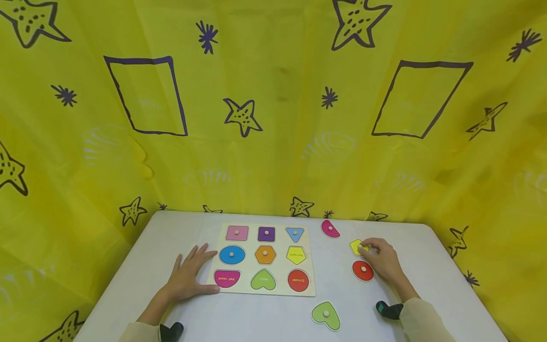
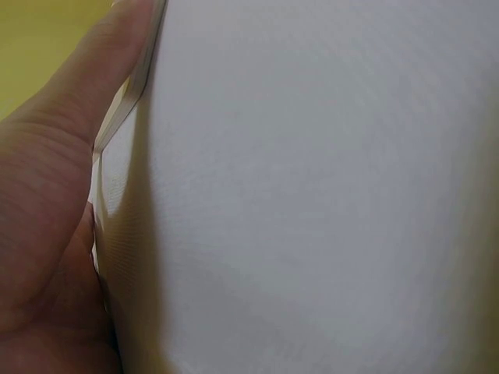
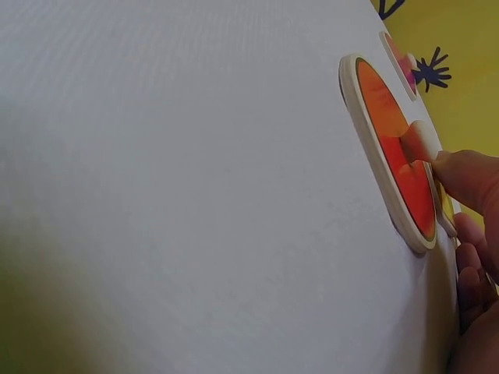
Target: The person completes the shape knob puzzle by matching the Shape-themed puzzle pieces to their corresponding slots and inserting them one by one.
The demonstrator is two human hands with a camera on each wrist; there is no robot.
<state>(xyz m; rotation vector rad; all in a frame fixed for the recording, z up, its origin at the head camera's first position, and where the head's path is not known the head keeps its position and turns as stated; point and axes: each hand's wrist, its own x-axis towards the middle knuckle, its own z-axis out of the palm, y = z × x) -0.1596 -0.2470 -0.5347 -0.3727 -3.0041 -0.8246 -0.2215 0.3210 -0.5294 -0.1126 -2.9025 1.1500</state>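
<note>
A pale wooden shape puzzle board [image 1: 278,290] lies on the table. My left hand [image 1: 188,275] is spread at its left edge, with the thumb [image 2: 70,86] touching the near corner. At the right, my right hand [image 1: 382,259] pinches the knob of a yellow pentagon piece [image 1: 355,245]; in the right wrist view the grip is partly hidden. Just nearer lies a red circle piece [image 1: 362,271] with a knob. On the board, knobbed pieces fill the far row, the blue oval [image 1: 232,256] and the orange hexagon [image 1: 265,256]. Printed recesses show for pentagon, half round, heart and circle.
A pink half-round piece [image 1: 330,229] lies beyond the board's right side. The green heart piece [image 1: 325,316] lies near the front, right of the board. A yellow curtain [image 1: 273,180] hangs behind the white table [image 1: 256,323]. Dark straps are on both wrists.
</note>
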